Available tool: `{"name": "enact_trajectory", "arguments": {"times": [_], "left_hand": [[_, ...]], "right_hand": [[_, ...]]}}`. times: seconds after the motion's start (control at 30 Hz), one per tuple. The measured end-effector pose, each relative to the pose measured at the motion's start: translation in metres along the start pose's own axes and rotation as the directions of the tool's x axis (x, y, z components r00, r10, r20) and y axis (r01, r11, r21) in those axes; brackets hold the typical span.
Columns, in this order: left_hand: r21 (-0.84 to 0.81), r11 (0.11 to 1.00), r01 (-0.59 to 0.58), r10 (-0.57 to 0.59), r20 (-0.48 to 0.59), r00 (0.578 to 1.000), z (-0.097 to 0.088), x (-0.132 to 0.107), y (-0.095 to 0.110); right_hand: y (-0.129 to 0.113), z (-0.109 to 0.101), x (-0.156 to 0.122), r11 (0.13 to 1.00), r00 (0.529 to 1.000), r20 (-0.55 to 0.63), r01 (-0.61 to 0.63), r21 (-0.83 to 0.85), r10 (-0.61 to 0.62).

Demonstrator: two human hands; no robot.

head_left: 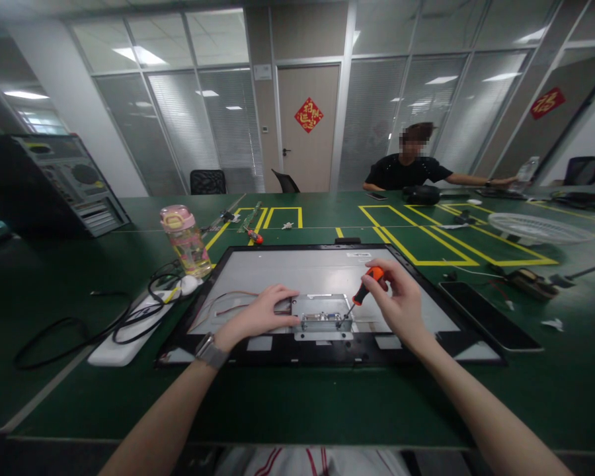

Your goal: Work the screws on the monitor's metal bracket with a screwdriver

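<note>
Nearest, at the bottom edge, white cloth with red stripes (310,463); then a bare stretch of green worktop (297,403). Lying flat on it, a black-framed panel (277,264) with a pale back. Set on the panel, toward its near edge, a shallow metal case (322,307), with a row of connectors in its near wall. At the left end of that case, left hand (262,314), with thumb and forefinger parted and tips against the metal; cannot tell whether gripping or merely resting. Above the right end, right hand (399,301), fingers grasping the handle of an orange-and-black screwdriver (369,285), shaft slanting down to the connector side of the case. Running in from the left, thin wires (228,295), partly hidden behind the left hand.

Beside the panel, to the left, a white power strip (123,340) with black cable looped over it; to the right, a flat black slab (486,316). Just past the strip, upright, a clear bottle with a pink lid (191,244), holding pale yellowish liquid.

Beyond the panel, a red-handled tool (255,236), yellow tape outlines, and, off right, a round white grille (538,228). Farther left, a black computer tower (49,185). Across the worktop, a seated person in black (411,172), one hand by a clear bottle (527,170), contents too small to tell.
</note>
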State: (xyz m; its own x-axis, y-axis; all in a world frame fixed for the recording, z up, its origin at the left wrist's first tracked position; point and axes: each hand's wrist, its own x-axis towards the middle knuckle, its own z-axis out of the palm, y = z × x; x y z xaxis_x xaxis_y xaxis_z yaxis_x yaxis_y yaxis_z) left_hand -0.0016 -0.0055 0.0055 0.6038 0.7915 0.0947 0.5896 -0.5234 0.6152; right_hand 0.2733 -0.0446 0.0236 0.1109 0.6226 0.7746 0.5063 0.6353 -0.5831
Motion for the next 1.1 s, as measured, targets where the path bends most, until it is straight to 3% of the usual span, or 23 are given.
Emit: {"name": "enact_trajectory", "arguments": {"times": [0.27, 0.4, 0.63, 1.1], "left_hand": [[-0.019, 1.000, -0.008, 0.008, -0.013, 1.000, 0.0018, 0.0002, -0.0011], [-0.021, 1.000, -0.009, 0.009, -0.009, 1.000, 0.0015, 0.0001, -0.0014], [-0.009, 1.000, 0.011, -0.011, 0.001, 1.000, -0.0005, -0.0007, 0.0031], [0.006, 1.000, -0.016, 0.016, -0.001, 1.000, 0.0023, 0.0010, -0.0042]], "right_hand": [[-0.0019, -0.0001, -0.0007, 0.989, 0.994, 0.108, -0.045, 0.138, 0.030], [-0.0037, -0.0007, 0.0003, 0.996, 0.998, 0.061, -0.018, 0.091, 0.012], [-0.0053, -0.0021, 0.0011, 0.961, 0.988, 0.120, -0.126, 0.247, 0.098], [-0.0027, -0.0037, 0.0010, 0.985, 0.979, 0.203, -0.038, 0.166, 0.004]]}}
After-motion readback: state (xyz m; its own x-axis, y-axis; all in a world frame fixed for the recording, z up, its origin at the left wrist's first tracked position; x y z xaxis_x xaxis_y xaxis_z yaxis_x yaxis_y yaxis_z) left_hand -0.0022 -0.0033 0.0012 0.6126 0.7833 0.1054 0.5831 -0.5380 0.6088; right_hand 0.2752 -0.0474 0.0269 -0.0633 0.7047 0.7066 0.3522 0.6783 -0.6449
